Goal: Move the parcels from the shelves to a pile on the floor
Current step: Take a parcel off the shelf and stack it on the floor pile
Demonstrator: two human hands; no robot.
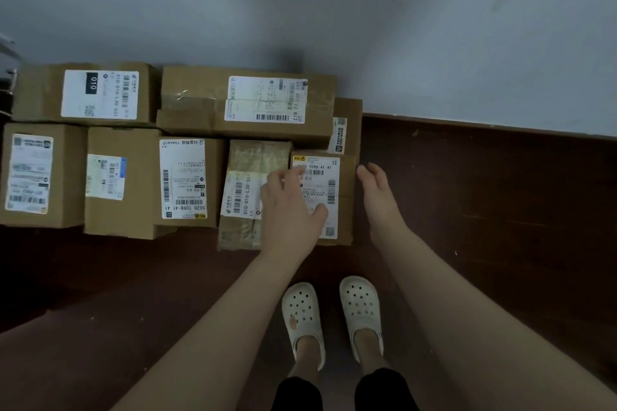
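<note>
Both hands are open. The left hand (293, 213) partly hides a small brown cardboard parcel (346, 200); the right hand (377, 197) flanks it.

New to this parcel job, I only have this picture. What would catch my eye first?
Brown cardboard parcels with white shipping labels crowd together on the dark floor against the pale wall, filling the left and middle. At their right end the left hand spreads over the front parcel with the yellow-topped label, while the right hand hangs open beside its right edge. White clogs stand below.
</note>
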